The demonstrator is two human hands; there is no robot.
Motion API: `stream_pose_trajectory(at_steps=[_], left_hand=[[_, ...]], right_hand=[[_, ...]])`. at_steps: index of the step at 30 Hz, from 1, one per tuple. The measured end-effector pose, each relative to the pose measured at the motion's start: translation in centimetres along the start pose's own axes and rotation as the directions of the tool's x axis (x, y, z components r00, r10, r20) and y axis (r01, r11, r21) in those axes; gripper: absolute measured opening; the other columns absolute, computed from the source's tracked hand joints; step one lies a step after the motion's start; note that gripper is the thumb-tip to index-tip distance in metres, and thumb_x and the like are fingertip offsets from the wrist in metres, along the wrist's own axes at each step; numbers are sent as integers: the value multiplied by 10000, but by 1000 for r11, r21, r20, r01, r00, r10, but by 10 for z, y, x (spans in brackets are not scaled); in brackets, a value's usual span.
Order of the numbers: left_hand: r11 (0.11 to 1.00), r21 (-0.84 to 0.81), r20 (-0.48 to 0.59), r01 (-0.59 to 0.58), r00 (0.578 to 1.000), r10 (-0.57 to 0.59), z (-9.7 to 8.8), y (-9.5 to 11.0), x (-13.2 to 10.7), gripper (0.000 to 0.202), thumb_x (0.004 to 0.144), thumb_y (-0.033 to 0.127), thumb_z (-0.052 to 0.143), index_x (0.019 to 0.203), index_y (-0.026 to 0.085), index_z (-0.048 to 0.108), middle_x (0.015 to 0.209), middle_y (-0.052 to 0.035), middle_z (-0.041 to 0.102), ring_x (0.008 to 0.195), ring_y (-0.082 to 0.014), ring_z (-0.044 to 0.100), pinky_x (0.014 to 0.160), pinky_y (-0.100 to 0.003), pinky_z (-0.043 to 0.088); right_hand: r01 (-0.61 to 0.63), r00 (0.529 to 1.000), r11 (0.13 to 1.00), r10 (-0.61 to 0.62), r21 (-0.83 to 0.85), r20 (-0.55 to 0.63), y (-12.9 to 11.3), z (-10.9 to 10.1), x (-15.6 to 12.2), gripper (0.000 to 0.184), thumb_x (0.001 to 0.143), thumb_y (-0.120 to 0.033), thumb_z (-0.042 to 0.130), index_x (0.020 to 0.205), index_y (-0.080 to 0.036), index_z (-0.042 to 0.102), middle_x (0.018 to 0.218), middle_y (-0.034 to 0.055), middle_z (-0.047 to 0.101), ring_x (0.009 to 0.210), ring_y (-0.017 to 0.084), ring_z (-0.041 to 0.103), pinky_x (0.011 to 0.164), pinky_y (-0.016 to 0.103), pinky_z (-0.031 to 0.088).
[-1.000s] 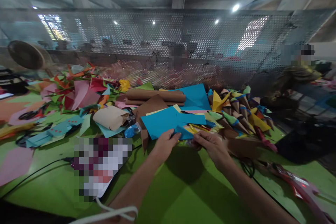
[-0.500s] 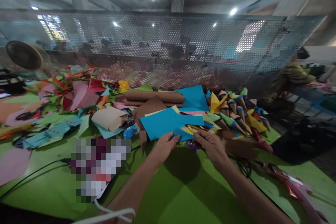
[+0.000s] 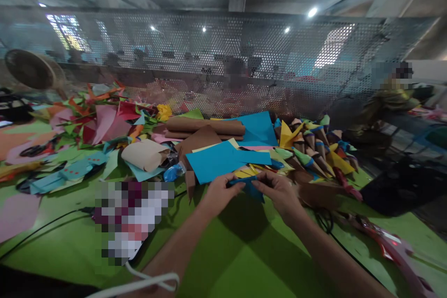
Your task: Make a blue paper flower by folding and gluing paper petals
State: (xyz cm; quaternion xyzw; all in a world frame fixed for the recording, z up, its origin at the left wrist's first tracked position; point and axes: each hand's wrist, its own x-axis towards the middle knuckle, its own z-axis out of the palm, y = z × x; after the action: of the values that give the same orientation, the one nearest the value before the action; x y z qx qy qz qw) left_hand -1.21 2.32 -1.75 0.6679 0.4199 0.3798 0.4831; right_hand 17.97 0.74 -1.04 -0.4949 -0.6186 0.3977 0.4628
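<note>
Small blue paper piece is held btwn L hand & R hand, just above green table, pinched by fingertips of both; prob. v. light, bendy, easily creased, so best gripped at edges; far side is crowded by bigger blue sheet, R side by pink glue gun; most room is offered nearside

The person has one left hand and one right hand, both on one small blue piece. Near them are two large blue sheets, one beige roll and one yellow flower-like shape, while the brown cones number over six, overlapping too much for an exact count. Around these, one fan, one white cable, one pink glue gun and one co-worker can be counted.
</note>
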Motion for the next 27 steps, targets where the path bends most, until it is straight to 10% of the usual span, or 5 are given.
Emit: stream_pose_trajectory(at_steps=[5,11,17,27], left_hand=[[992,-129,-119,16,992,-31,0,1,2,375,835,549,596,763,189,519,622,34,501,598,-134,472,559,-243,345],[989,96,140,-114,985,100,11,-5,-1,301,936,427,434,776,194,538,782,-18,572,747,-177,498,660,-284,358],[964,227,132,-142,985,114,9,-6,1,323,940,414,419,695,213,483,723,-18,563,699,-188,497,635,-295,321],[965,249,159,-88,986,49,2,-3,-2,366,931,431,452,632,224,490,579,3,517,581,-183,502,550,-291,277]], right_hand=[[-107,991,987,96,118,93,1,4,-1,353,669,-472,789,738,-203,572,659,-25,546,615,146,488,580,277,373],[-119,990,964,132,236,-43,-1,6,-3,372,668,-496,802,773,-213,584,662,-18,579,620,157,523,608,289,407],[-187,978,973,172,132,121,3,8,-4,349,698,-513,770,783,-194,658,682,-4,626,646,172,543,611,291,402],[-46,965,993,72,109,-251,-3,-18,7,420,757,-596,693,652,-218,543,618,-19,502,606,149,443,587,282,373]])
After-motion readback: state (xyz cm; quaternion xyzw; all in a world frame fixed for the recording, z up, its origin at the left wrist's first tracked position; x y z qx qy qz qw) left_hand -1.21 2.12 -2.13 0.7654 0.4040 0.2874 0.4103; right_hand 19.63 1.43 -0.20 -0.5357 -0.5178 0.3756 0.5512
